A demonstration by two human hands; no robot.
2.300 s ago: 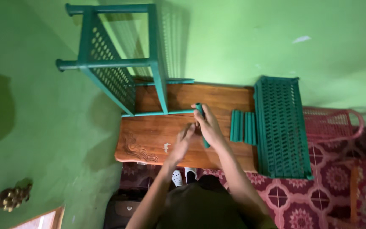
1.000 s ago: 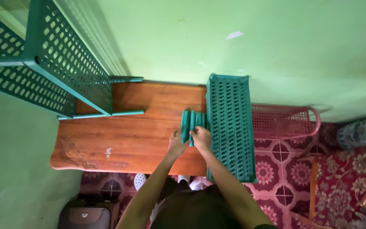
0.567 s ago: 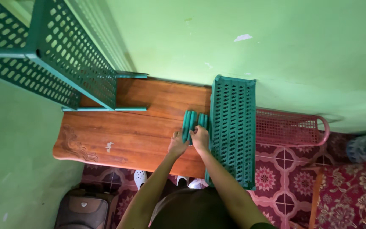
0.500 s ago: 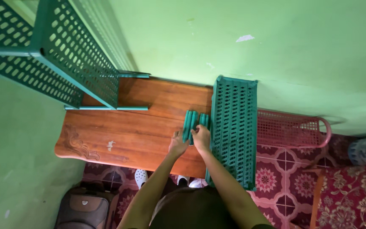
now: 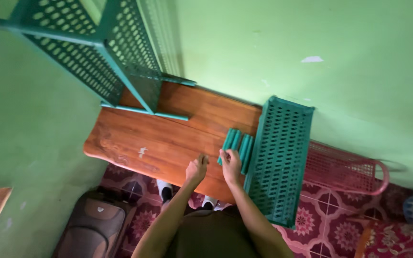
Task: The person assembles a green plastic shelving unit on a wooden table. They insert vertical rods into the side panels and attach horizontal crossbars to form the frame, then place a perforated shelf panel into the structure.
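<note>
Two bare hands are over a wooden table (image 5: 168, 143) that stands against a green wall (image 5: 311, 28). The right hand (image 5: 231, 166) is at the near end of a small group of green tubes (image 5: 237, 145), its fingers curled round the end of one tube in a grasp. The left hand (image 5: 197, 167) rests just beside it on the tabletop, fingers loosely bent and holding nothing; whether the fingertips press the wood cannot be told.

The tubes lie side by side on the right part of the table, roughly parallel, running away from the person. Directly to their right, touching or nearly so, lies a green perforated shelf panel (image 5: 280, 157), flat, its long side parallel to the tubes, its near end overhanging the table edge. Beyond the panel, lower and against the wall, is a red basket (image 5: 345, 169).

At the far left of the table stands a partly assembled green rack (image 5: 96, 52), made of perforated panels joined by tubes, its lower rails resting on the wood. A pale scuff (image 5: 142, 152) marks the tabletop near the middle.

Below the table are a patterned red floor (image 5: 340, 229), a brown bag (image 5: 94, 227) at the left, and the person's feet (image 5: 166, 191).
</note>
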